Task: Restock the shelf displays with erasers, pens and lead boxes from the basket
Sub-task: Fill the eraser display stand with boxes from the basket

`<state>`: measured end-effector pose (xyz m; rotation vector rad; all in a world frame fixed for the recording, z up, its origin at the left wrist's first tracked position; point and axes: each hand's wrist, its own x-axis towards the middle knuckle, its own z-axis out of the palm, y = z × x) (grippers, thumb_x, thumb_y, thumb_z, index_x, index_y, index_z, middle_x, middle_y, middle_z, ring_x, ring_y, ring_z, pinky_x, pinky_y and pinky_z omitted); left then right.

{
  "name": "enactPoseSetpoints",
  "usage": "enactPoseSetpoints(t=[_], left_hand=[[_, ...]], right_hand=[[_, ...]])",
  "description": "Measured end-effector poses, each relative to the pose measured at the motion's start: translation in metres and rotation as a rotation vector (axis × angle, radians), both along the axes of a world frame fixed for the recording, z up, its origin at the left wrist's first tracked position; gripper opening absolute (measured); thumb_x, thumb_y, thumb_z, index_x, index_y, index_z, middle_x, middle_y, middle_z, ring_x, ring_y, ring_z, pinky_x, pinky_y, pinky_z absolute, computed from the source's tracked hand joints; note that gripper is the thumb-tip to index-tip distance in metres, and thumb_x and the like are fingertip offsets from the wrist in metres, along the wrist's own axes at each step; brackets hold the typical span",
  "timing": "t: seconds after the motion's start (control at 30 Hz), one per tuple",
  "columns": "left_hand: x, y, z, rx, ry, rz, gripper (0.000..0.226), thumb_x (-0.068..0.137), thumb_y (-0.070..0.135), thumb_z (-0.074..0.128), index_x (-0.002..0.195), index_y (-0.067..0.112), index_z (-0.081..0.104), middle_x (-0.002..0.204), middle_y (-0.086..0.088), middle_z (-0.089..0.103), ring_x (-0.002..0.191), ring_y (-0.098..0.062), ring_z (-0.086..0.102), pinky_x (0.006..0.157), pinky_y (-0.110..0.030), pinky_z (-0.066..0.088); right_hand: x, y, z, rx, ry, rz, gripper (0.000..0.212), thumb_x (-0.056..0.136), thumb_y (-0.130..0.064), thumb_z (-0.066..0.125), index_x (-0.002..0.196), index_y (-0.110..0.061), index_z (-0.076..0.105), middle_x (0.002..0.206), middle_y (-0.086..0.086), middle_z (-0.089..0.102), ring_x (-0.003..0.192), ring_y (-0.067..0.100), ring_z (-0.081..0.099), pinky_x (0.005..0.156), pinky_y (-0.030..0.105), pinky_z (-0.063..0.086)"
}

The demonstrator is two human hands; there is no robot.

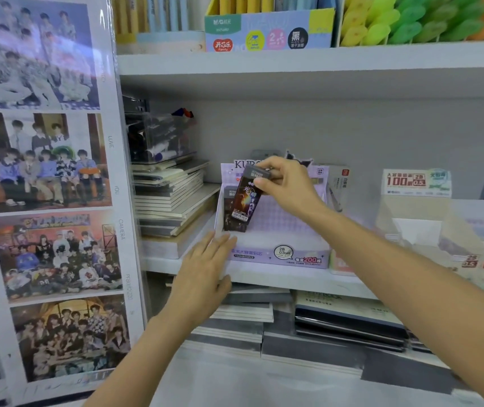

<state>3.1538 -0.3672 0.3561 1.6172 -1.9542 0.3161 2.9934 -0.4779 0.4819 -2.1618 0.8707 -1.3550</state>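
Nearest, the left hand (205, 270) lies flat and open against the front corner of the purple display box (279, 255), probably to steady it. Farther in, the right hand (286, 186) pinches a dark lead box (245, 201), tilted, lowering it beside another lead box (230, 212) at the display's left end. No basket is in view, and the small print is unreadable.

bright, even light; soft blur throughout, edges bowed, poster sleeve (108, 83) glaring.
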Motion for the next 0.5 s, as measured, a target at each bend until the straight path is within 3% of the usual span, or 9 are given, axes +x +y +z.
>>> enactPoseSetpoints(t=[0.13, 0.33, 0.5], left_hand=[[-0.003, 0.0, -0.002, -0.025, -0.134, 0.055, 0.063, 0.09, 0.013, 0.052, 0.149, 0.017, 0.03, 0.154, 0.0, 0.032, 0.149, -0.019, 0.01, 0.121, -0.037, 0.01], [-0.005, -0.002, -0.001, 0.03, -0.202, 0.094, 0.067, 0.09, 0.017, 0.047, 0.152, 0.02, 0.02, 0.155, 0.004, 0.025, 0.148, -0.015, 0.008, 0.12, -0.034, 0.009], [-0.005, -0.001, 0.0, 0.038, -0.215, 0.097, 0.068, 0.09, 0.02, 0.048, 0.152, 0.019, 0.019, 0.154, 0.003, 0.025, 0.145, -0.014, 0.015, 0.118, -0.034, 0.015]], right_hand=[[0.018, -0.001, -0.024, -0.046, 0.052, 0.012, 0.019, 0.086, 0.001, 0.066, 0.105, -0.001, 0.066, 0.097, 0.013, 0.073, 0.088, 0.025, 0.071, 0.085, 0.042, 0.057], [0.021, -0.014, -0.011, -0.051, 0.295, 0.028, 0.022, 0.087, -0.005, 0.067, 0.109, -0.005, 0.065, 0.099, 0.016, 0.072, 0.091, 0.026, 0.069, 0.089, 0.04, 0.054], [0.036, -0.012, -0.029, -0.179, 0.232, -0.016, 0.027, 0.087, -0.006, 0.068, 0.113, -0.011, 0.061, 0.1, 0.014, 0.069, 0.088, 0.027, 0.064, 0.086, 0.041, 0.051]])
